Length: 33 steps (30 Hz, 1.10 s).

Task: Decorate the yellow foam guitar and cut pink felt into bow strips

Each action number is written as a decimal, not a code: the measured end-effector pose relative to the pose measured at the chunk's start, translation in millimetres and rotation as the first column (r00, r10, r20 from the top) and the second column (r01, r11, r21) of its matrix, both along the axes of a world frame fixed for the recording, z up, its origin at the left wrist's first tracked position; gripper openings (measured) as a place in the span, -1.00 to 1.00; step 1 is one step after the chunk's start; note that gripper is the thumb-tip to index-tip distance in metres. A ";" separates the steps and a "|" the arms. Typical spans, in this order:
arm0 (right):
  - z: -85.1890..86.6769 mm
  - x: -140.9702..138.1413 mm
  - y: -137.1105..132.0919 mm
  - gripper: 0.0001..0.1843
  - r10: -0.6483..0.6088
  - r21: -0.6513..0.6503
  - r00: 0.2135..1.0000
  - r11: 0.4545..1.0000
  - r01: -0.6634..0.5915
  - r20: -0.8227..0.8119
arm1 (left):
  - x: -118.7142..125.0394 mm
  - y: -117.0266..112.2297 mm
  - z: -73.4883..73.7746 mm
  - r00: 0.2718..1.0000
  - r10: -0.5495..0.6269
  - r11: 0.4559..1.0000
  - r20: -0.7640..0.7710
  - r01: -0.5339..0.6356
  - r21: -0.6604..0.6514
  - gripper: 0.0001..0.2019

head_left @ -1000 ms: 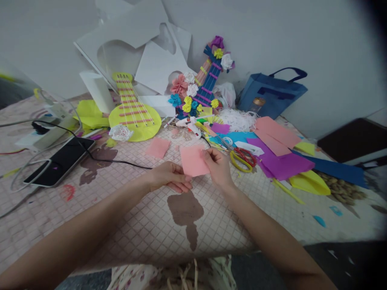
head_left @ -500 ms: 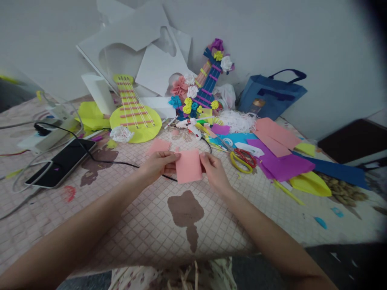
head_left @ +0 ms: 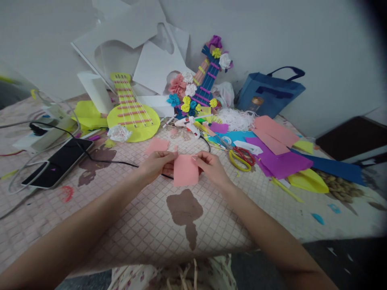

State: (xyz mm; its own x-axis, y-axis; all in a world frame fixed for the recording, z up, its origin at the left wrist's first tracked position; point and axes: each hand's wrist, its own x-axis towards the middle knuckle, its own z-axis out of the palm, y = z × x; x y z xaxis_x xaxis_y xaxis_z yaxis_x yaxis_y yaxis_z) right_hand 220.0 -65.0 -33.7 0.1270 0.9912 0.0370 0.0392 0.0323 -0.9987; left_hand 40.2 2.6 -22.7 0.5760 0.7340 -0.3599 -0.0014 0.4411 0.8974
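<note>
Paper: small pink square [head_left: 185, 170], flat and matte, at frame centre just above the tabletop [head_left: 145, 229].
Left hand [head_left: 157, 165]: pinches the paper's left edge, forearm running in from lower left.
Right hand [head_left: 211, 168]: fingers closed on the right edge, forearm from lower right.

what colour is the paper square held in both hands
Pink; the paper square, pinched between the left hand and right hand, shows best in the head view.
</note>
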 end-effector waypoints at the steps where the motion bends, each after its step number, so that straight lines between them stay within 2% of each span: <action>1: 0.2 -1.1 -0.1 -0.69 -0.007 -0.005 1.000 1.000 0.007 -0.009 | 0.2 -0.1 0.4 1.000 0.014 1.000 0.001 -0.014 0.007 -0.67; 3: 0.8 -2.9 -0.1 -0.68 -0.032 -0.014 0.998 0.999 0.032 -0.047 | 0.3 -0.8 1.3 1.000 -0.002 1.000 0.001 0.002 -0.001 -0.62; 7: 1.5 -3.7 1.0 -0.68 -0.093 -0.027 0.985 0.996 0.090 -0.146 | -0.4 -2.4 0.2 0.979 -0.197 0.980 -0.046 0.196 -0.021 -0.60; 9: 1.9 -2.6 1.1 -0.65 -0.075 -0.057 0.983 0.996 0.067 -0.167 | -1.7 -2.0 -1.9 0.966 -0.243 0.970 -0.087 0.244 -0.001 -0.63; 13: 1.9 0.3 -0.4 -0.62 0.074 -0.181 0.984 0.978 -0.103 -0.162 | -4.7 1.3 -4.5 0.957 -0.260 0.964 -0.130 0.264 0.016 -0.68; 15: 0.7 1.0 -1.4 -0.63 0.121 -0.206 0.984 0.968 -0.147 -0.130 | -5.3 2.4 -3.8 0.956 -0.260 0.965 -0.134 0.263 0.011 -0.68; 18: -1.7 1.1 -1.7 -0.65 0.120 -0.177 0.986 0.974 -0.140 -0.118 | -4.6 2.2 -1.1 0.959 -0.252 0.967 -0.131 0.255 0.003 -0.67; 23: -4.3 2.0 0.3 -0.68 0.077 -0.142 0.985 0.985 -0.100 -0.157 | -4.2 2.3 0.0 0.942 -0.308 0.951 -0.136 0.307 -0.030 -0.66; 28: -2.5 4.5 1.0 -0.69 0.097 -0.145 0.983 0.982 -0.120 -0.158 | -7.2 5.6 -0.9 0.933 -0.307 0.950 -0.186 0.311 -0.008 -0.71; 33: 3.4 8.3 -0.8 -0.69 0.145 -0.175 0.975 0.969 -0.175 -0.171 | -9.3 5.8 0.6 0.880 -0.405 0.904 -0.247 0.427 0.038 -0.71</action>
